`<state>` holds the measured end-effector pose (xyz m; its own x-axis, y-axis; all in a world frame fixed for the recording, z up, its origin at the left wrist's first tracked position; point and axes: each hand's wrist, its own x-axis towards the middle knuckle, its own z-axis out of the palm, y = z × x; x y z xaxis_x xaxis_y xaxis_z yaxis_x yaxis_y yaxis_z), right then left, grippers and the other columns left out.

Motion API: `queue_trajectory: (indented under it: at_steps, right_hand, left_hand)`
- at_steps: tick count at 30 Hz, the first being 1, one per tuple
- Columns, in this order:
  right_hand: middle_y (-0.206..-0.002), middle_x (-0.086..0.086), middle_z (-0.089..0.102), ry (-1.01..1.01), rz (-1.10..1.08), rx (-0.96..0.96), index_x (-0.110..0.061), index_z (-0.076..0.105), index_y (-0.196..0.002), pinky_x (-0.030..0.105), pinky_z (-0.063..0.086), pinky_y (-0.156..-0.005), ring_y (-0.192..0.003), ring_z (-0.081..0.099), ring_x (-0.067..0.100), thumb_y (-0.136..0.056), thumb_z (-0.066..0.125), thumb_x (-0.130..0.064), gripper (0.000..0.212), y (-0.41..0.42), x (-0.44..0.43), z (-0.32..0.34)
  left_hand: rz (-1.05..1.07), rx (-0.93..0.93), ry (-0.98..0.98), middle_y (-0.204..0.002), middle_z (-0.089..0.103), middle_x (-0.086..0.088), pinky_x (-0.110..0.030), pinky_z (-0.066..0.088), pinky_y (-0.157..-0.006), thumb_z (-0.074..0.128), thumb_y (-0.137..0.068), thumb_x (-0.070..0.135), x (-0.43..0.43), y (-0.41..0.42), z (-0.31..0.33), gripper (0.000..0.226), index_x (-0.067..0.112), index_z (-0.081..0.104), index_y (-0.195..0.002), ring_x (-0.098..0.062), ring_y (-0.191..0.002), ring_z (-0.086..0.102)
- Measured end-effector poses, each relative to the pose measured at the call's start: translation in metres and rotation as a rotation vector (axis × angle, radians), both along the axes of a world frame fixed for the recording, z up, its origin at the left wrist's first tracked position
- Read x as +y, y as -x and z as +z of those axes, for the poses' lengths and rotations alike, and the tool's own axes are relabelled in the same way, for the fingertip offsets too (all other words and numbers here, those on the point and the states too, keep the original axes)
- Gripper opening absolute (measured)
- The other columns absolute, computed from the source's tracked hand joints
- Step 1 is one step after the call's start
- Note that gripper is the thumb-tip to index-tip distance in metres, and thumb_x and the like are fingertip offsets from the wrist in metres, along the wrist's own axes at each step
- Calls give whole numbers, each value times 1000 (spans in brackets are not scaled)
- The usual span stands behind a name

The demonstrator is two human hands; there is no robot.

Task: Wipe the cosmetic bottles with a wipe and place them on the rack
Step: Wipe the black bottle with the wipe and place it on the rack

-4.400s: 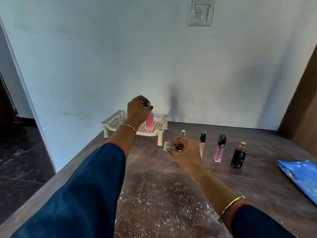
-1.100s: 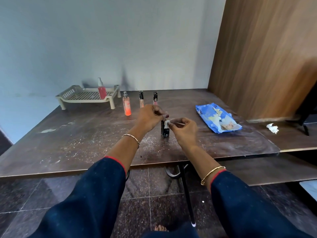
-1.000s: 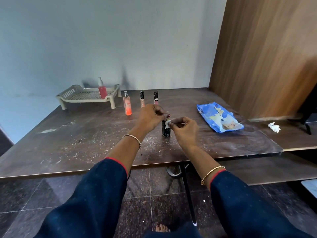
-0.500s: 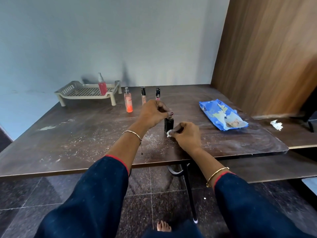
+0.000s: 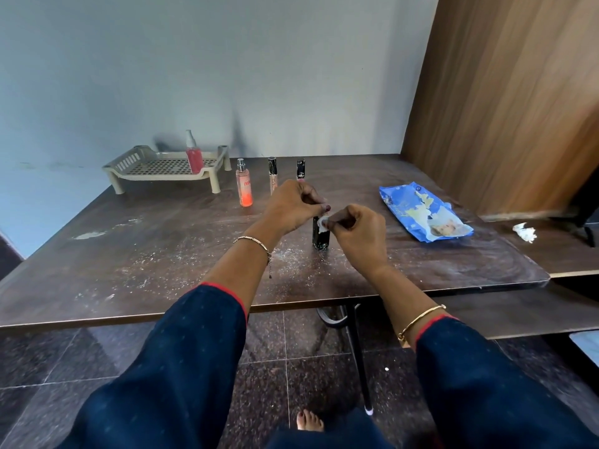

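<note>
We can read almost nothing here. The orange spray bottle (image 5: 244,189) on the tabletop (image 5: 162,241) carries a line of red capital letters across its front, too small for us to spell out. The slim beige tube (image 5: 272,180) beside it has lettering running down its length, also illegible. The blue wipes pack (image 5: 418,210) shows printed patches and a small round mark, but we make out no words.

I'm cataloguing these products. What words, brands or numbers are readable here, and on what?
Nothing reads clearly.
Orange spray bottle: red lettering, too blurred to read.
Beige tube: vertical print, too small.
Blue wipes pack: print too blurred.
Black bottle: no label visible.
</note>
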<state>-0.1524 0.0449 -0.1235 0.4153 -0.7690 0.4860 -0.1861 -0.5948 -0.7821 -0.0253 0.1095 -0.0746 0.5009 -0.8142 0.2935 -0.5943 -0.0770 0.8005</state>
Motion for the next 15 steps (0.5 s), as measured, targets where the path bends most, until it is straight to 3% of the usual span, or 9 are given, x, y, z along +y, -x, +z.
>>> queue_trajectory:
  at_steps: [2,6,9,12,15]
  right_hand:
    - [-68,-11,69,-15,7,-37,-21,70,-70,30,56,-64,-62,65,5,-73,81,-12,14,-1,0,-3]
    - [-67,-5,70,-85,27,-4,-17,69,-68,30,57,-64,-64,67,12,-71,83,-13,15,-2,-7,-1]
    - [-66,-3,70,-47,76,159,-12,68,-64,31,55,-63,-62,66,13,-67,84,-9,17,1,-13,-7]
    - [-67,-11,67,26,49,313,-21,66,-62,28,52,-66,-65,63,7,-66,84,-17,18,4,-9,-19]
    - [-75,-13,69,56,-48,460,-27,64,-65,27,52,-68,-74,64,8,-66,82,-35,20,4,-8,-13]
  left_hand:
    - [-11,-6,3,-88,73,-7,-16,52,-75,77,-75,8,1,0,1,9,3,71,-79,-8,-74,65]
    - [-29,-4,18,-88,73,-7,-14,52,-73,76,-75,7,2,0,1,14,13,66,-67,-4,-71,64]
    - [-37,35,15,-87,73,-4,-8,51,-68,76,-75,6,1,-2,-1,15,12,65,-67,4,-65,63]
    - [-31,42,13,-82,70,1,-2,46,-62,75,-75,5,0,-3,-2,9,0,69,-78,13,-57,59]
    - [-35,62,18,-86,73,-4,-10,52,-71,75,-75,4,1,-1,-2,9,1,67,-76,5,-65,64]
